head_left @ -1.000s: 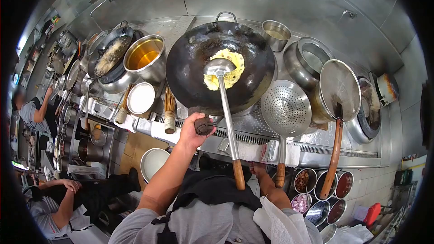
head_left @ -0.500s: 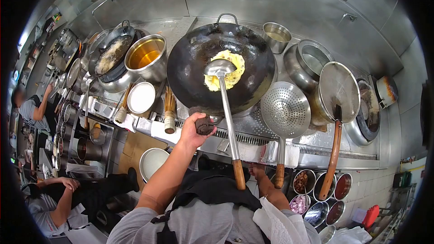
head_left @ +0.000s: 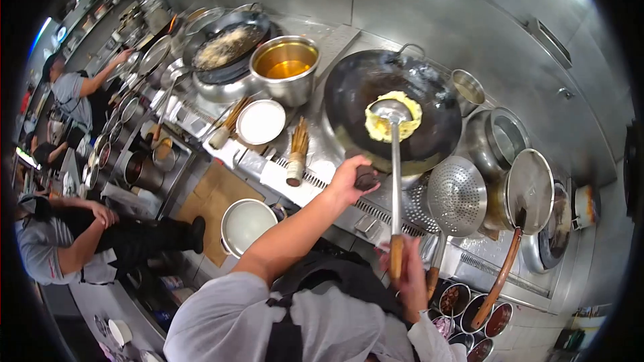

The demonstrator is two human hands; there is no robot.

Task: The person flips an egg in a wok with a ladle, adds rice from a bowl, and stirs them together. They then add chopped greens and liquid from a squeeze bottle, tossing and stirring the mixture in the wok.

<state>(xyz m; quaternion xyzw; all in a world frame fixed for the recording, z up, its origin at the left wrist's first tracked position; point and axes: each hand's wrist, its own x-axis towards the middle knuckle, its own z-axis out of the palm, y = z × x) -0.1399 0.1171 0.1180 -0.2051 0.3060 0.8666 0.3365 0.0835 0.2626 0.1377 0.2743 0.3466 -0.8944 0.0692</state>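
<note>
A black wok (head_left: 429, 127) sits on the range with a round of yellow cooked egg (head_left: 415, 135) in it. My left hand (head_left: 351, 181) is closed around the wok's near handle (head_left: 366, 178), which is dark and looks wrapped. A steel ladle (head_left: 396, 181) rests its bowl on the egg, its wooden end pointing back toward my body. Blurred by motion, my right hand (head_left: 412, 273) is right at that wooden end, mostly behind and to the right of it. Just right of the ladle lies a perforated skimmer (head_left: 457, 194).
A pot of amber oil (head_left: 314, 67) and a white-topped container (head_left: 261, 122) stand left of the wok; a bamboo brush (head_left: 296, 161) lies nearer. Right are a wire strainer (head_left: 533, 191) and ingredient tins (head_left: 500, 322). Two people (head_left: 70, 97) (head_left: 57, 248) are at far left.
My view has turned, so the range appears shifted right and tilted. My right hand has risen from my side to the ladle's wooden end. My left hand stays on the wok handle.
</note>
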